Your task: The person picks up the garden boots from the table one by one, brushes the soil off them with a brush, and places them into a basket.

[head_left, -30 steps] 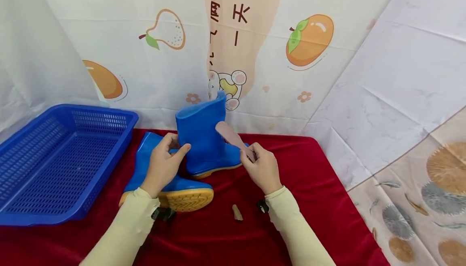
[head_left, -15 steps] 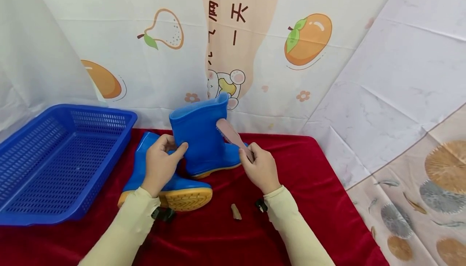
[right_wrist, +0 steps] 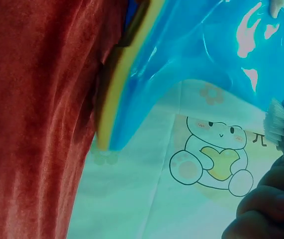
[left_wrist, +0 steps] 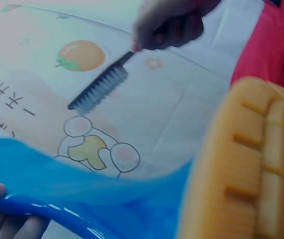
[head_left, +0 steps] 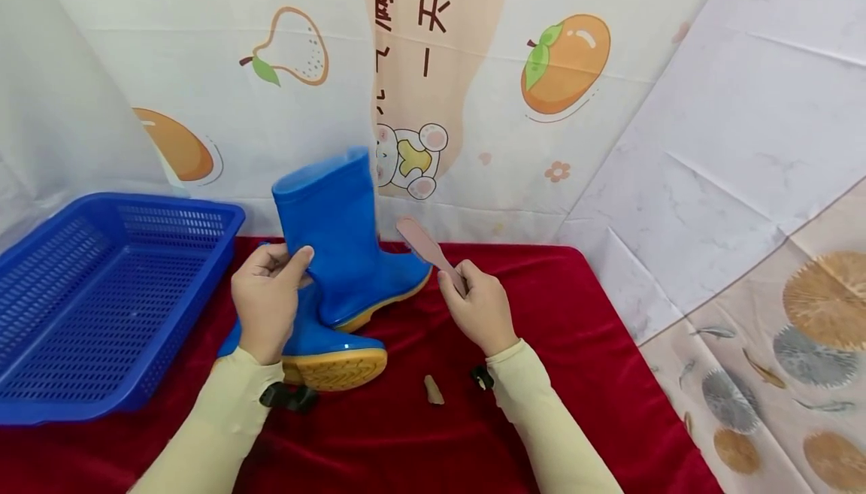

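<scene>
A blue rubber boot (head_left: 331, 231) with a yellow sole stands tilted, its toe to the right. My left hand (head_left: 267, 298) pinches the back of its shaft. My right hand (head_left: 480, 306) grips a pink brush (head_left: 421, 241) by the handle, right of the shaft. In the left wrist view the bristles of the brush (left_wrist: 102, 89) show pale, apart from the boot. Behind my left hand a second blue boot (head_left: 331, 362) lies on its side, the tread facing me; its shaft is mostly hidden. Whether the held boot touches the cloth, I cannot tell.
A blue plastic basket (head_left: 233, 227) with slotted walls stands at the left. Red cloth (head_left: 541, 404) covers the table. A small tan scrap (head_left: 434, 390) lies near the front middle. A printed white curtain (head_left: 473, 208) hangs right behind the boots.
My left hand has moved left, taking the boot with it, and the boot has turned so its toe angles more towards me. The brush has come away from the shaft, leaving a gap.
</scene>
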Available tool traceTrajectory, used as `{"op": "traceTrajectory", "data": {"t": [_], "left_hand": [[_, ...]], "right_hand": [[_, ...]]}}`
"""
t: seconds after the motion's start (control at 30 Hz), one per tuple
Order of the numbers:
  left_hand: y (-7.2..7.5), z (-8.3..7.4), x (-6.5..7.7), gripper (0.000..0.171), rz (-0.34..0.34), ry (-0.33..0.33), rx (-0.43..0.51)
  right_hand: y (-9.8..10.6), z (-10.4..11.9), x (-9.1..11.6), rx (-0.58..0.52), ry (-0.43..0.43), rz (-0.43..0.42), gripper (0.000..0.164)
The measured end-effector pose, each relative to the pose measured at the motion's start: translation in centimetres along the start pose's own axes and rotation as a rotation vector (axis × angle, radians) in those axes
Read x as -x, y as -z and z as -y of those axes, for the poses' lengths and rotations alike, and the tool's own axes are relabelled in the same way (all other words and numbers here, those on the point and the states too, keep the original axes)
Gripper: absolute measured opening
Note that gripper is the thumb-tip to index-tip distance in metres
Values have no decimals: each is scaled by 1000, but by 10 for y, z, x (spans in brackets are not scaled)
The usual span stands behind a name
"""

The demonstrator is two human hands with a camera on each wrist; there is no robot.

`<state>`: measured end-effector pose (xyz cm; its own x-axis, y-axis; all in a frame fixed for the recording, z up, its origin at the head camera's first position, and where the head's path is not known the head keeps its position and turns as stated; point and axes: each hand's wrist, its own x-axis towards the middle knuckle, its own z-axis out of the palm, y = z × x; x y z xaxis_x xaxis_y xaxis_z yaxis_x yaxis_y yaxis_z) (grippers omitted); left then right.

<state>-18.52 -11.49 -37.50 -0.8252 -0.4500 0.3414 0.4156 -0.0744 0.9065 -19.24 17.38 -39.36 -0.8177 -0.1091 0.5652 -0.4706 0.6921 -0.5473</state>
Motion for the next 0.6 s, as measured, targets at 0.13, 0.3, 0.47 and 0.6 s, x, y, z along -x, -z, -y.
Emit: {"op": "traceTrajectory", "data": {"t": [0.13, 0.3, 0.47, 0.6], "left_hand": [[2, -9, -2, 22, -65, -63, 134], [5, -23, -3, 20, -95, -152, 142], [1, -25, 2, 22, -7, -136, -98], [-4, -23, 7, 27, 78, -116, -217]], "right_hand": [[0, 1, -1, -3, 12, 0, 33], [-3, 2, -2, -13, 16, 19, 33], [-7, 2, 0, -21, 27, 90, 29], [-9, 3, 4, -34, 58, 131, 25]]}}
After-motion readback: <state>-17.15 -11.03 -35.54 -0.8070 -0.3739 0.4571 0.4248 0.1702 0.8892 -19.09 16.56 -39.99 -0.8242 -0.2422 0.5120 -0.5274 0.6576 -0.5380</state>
